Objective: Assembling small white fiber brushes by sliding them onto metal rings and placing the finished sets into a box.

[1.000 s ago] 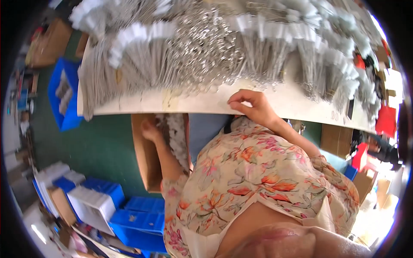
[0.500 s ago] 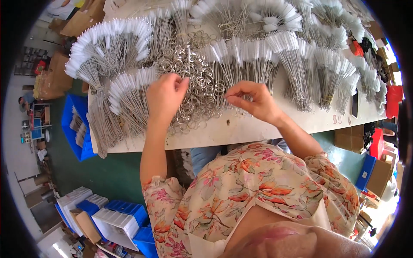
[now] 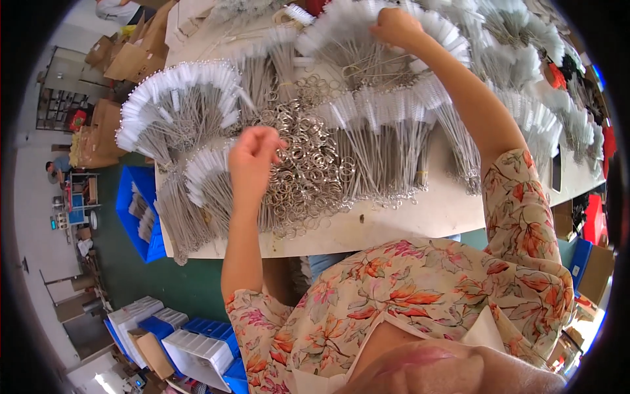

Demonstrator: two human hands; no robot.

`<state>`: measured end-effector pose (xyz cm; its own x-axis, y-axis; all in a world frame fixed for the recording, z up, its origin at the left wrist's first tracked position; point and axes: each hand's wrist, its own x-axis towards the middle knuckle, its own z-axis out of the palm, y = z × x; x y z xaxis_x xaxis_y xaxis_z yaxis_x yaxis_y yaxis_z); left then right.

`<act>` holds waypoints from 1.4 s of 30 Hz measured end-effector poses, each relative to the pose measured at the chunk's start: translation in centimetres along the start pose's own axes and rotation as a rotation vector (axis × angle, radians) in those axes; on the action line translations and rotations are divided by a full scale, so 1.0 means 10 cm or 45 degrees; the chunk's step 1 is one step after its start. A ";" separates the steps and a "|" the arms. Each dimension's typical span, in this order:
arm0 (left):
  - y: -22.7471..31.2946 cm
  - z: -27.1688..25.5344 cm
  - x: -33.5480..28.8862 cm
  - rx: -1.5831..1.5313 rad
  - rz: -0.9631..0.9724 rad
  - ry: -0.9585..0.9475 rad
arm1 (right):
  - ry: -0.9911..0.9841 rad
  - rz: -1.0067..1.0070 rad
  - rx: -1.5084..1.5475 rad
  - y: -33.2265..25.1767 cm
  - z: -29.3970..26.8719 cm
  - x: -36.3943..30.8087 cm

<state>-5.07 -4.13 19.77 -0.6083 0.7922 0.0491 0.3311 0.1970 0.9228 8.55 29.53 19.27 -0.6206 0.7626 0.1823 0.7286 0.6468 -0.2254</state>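
My left hand (image 3: 254, 157) is held over the left edge of a pile of metal rings (image 3: 305, 157), its fingers curled together. Whatever sits between those fingertips, if anything, is too small to make out. Stretched far out, my right hand (image 3: 398, 29) has its fingers closed at the white bristle heads of a fanned bundle of wire-handled tube brushes (image 3: 341, 33). What it grips there is hidden. Directly right of the rings, more tube brushes (image 3: 380, 151) lie in a row with bristles away from me. A smaller brush bundle (image 3: 209, 174) is just left of my left hand.
The pale table (image 3: 394, 226) carries many more brush bundles, including a wide fan (image 3: 177, 98) at the left. A dark phone-like slab (image 3: 556, 172) lies near the right edge. A blue bin (image 3: 139, 213) stands beside the table's left end, and stacked crates (image 3: 197, 351) sit lower left.
My right hand has left the right side of the ring pile and reached far forward to the rear brush bundle. My left hand stays by the rings, while the view has shifted slightly.
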 end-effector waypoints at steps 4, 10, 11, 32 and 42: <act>0.16 -0.54 0.51 -0.132 0.288 0.278 | -0.078 0.085 0.191 0.24 0.16 0.13; -0.47 -1.23 1.70 0.987 0.446 0.511 | 0.009 0.112 0.791 0.38 0.21 0.09; -0.61 -1.29 1.75 1.156 0.314 0.329 | 0.049 0.111 0.731 0.30 0.11 0.00; 0.72 -0.61 0.54 -0.271 0.243 0.556 | 0.366 0.331 0.135 2.08 -0.63 -0.62; 0.31 -0.15 -0.52 -0.395 -0.013 0.106 | 0.413 0.482 0.514 2.20 -0.54 -0.52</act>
<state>-1.95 -8.54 22.93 -0.6713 0.7388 0.0587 0.0970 0.0090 0.9952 29.35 39.78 18.48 -0.1763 0.9421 0.2853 0.6743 0.3267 -0.6623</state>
